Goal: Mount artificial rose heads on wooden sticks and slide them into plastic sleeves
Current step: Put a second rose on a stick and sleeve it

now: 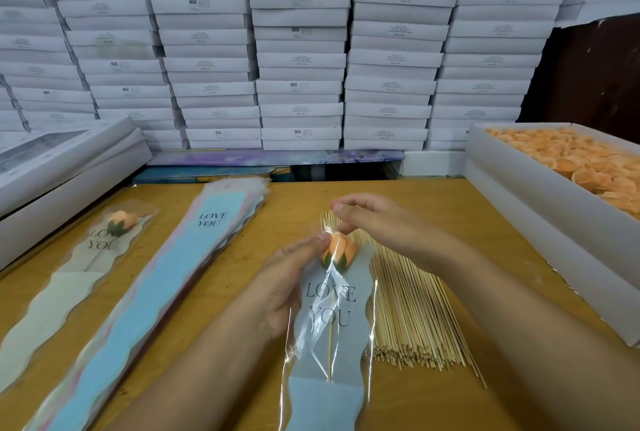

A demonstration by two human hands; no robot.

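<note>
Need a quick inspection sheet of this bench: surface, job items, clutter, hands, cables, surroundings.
Surface: yellow-brown wooden table, scuffed.
Job's things: orange artificial rose head on a thin wooden stick sits inside a clear plastic sleeve printed LOVE YOU; finished sleeved rose lies at left; stack of empty blue-backed sleeves; loose pile of wooden sticks; white tray of orange rose heads at right.
Clutter: nothing seen.
Grippers: left hand holds the sleeve at the rose; right hand pinches the sleeve's top.
Cables: nothing seen.
Surroundings: wall of stacked white flat boxes; more white boxes at left.
</note>
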